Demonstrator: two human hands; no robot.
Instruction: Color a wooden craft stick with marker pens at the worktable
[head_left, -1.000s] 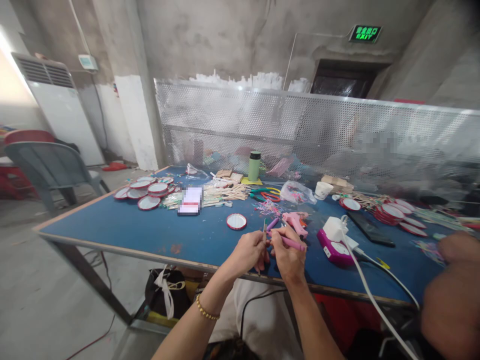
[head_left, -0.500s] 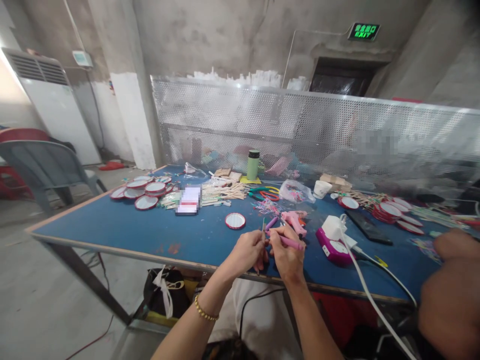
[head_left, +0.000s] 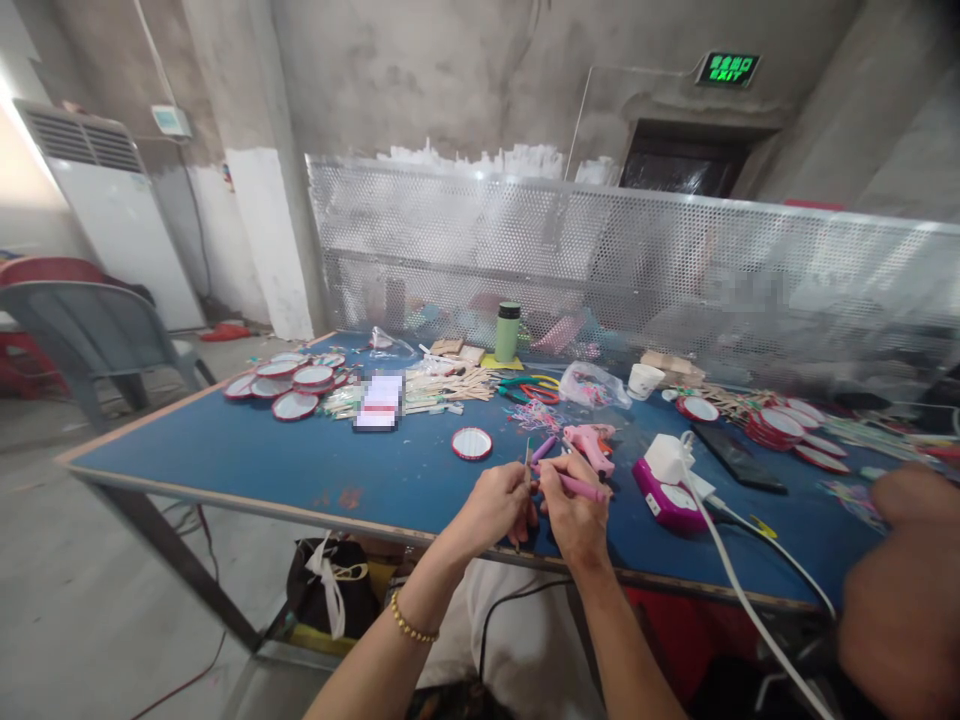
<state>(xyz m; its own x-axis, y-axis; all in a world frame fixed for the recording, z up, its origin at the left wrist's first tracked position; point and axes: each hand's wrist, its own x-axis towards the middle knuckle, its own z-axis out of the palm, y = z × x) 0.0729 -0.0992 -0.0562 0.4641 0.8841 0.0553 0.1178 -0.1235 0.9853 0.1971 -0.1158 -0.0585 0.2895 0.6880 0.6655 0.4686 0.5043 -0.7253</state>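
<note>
Blue tabletop point(head_left: 300, 460); left hand point(head_left: 495, 505) fingers gripping thin stick point(head_left: 527, 462), right hand point(head_left: 574, 510) pinching pink stick point(head_left: 581, 487).

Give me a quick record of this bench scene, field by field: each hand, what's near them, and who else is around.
left hand: holds a thin stick upright over the near table edge
right hand: grips a pink stick, its tip meeting the thin stick
table: blue top
near hands: round mirror, pink glue gun, purple power strip with white plug
far left: pile of mirrors
back: green bottle
other person: blurred arm at right edge
</note>
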